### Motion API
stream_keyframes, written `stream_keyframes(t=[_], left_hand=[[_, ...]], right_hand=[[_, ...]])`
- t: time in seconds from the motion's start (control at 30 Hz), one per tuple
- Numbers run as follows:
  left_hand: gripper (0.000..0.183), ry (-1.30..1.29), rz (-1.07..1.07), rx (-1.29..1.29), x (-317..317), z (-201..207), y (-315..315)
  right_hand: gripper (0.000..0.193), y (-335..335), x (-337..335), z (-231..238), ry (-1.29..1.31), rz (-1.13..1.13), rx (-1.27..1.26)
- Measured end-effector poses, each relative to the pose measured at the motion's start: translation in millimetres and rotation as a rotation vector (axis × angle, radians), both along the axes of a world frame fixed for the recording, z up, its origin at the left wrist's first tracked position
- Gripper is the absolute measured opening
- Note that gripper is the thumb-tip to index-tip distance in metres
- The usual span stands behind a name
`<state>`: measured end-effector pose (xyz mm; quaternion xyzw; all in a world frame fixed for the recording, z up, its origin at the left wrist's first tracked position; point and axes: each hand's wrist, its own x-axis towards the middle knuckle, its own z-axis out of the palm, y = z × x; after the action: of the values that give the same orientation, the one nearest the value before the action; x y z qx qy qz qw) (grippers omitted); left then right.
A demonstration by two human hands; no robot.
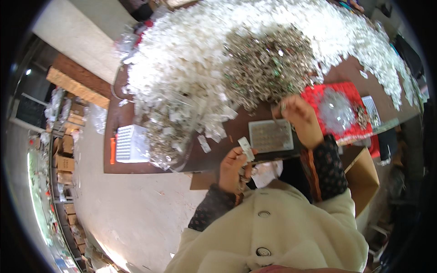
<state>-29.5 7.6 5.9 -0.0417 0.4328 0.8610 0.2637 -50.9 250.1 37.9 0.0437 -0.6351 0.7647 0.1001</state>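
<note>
My left hand [233, 169] is closed near the table's front edge, pinching a small white card [246, 149] between thumb and fingers. Metallic loops hang under its fingers, too blurred to name. Just right of it lies a shallow clear plastic case [287, 144] with rows of small brownish things inside. Over the case's far right corner, my right hand [300, 119] has its fingertips pressed together; whatever they pinch is too small to name. Beyond both hands rises a heap of small silvery metal pieces [268, 63]. Another white card [204, 144] lies flat on the table, left of the case.
Small clear plastic bags [182, 59] are heaped across the far table. A clear bag of metal pieces [164, 136] sits left, beside a white gridded box [132, 144] and an orange tool [113, 151]. Right lies a red sheet [327, 91]; below it stands a cardboard box [364, 177].
</note>
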Motion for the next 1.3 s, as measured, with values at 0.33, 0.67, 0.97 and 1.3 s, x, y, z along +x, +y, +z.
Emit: stream_keyframes(t=[0.33,0.67,0.97,1.3], left_hand=[[0.019,0.051,0.057,-0.089,7.7,19.6,9.0],[0.02,0.115,0.028,-0.032,14.4,7.3,-0.7],[0.021,0.283,0.206,-0.034,19.0,5.9,5.2],[0.02,0.367,0.276,-0.085,18.0,-0.9,6.8]], right_hand=[[0.019,-62.5,53.4,21.7,0.138,-0.092,0.636],[0.012,-63.4,61.4,8.8,0.177,-0.197,0.582],[0.014,-82.4,67.6,21.0,0.11,-0.169,0.451],[0.012,-82.4,66.4,22.7,-0.033,-0.058,0.296]])
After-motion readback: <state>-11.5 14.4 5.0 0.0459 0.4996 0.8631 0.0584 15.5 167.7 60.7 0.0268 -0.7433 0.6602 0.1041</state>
